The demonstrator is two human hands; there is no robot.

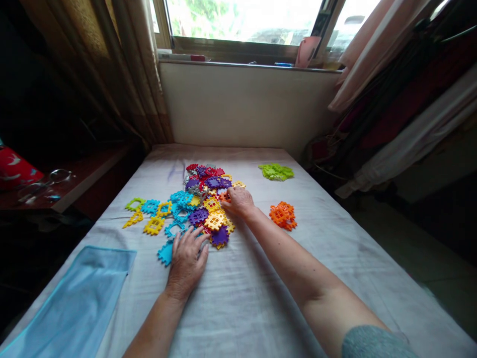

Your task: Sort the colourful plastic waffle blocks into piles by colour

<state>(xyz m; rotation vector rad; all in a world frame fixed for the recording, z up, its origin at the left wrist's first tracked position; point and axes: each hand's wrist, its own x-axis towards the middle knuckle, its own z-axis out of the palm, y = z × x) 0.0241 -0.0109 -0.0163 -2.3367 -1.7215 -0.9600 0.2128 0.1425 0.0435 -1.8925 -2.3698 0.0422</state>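
A mixed heap of toothed plastic building tiles lies mid-table, with yellow tiles, purple tiles, blue tiles and red tiles overlapping. My left hand is open, palm down with fingers spread, at the heap's near edge. Beside it, a light blue tile shows partly from under the fingers. At the heap's right side my right hand is closed, its fingertips on an orange tile that the hand partly hides.
An orange pile of tiles lies right of my forearm; a lime-green pile is farther back. A pale blue mesh bag lies at front left. Glasses rest on a dark side table. Clothes hang at the right.
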